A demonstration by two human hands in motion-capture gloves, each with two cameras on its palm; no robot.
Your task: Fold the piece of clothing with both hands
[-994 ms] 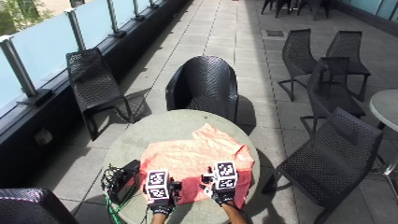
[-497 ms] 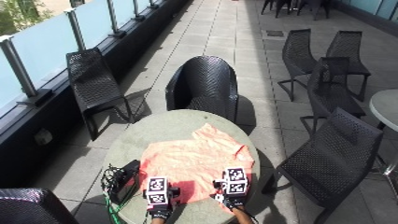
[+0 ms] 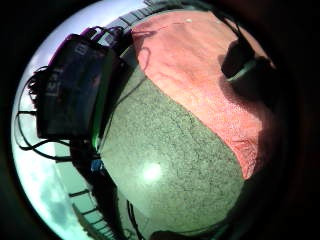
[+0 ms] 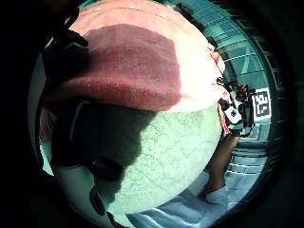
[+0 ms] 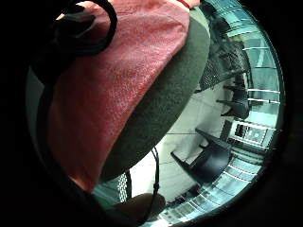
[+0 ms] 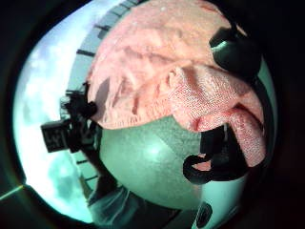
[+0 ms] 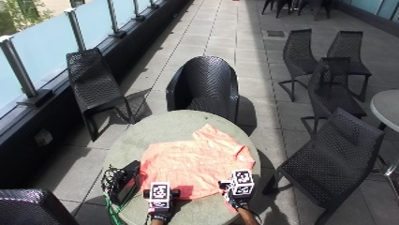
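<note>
A salmon-pink garment (image 7: 196, 164) lay spread flat across the round counter (image 7: 168, 124), its near hem at the person's edge. The left hand (image 7: 159, 206) and right hand (image 7: 239, 194) sat at that hem, well apart. The right thumb-side palm view showed the right fingers (image 6: 217, 160) curled round a bunched fold of cloth. Whether the left fingers held anything could not be told; its palm views showed only cloth beside it. The knit looked thin, soft and limp, likely light and prone to sagging and wrinkling, so the two near corners seemed the best hold. A black device with cables (image 7: 122, 178) lay just beside the cloth.
</note>
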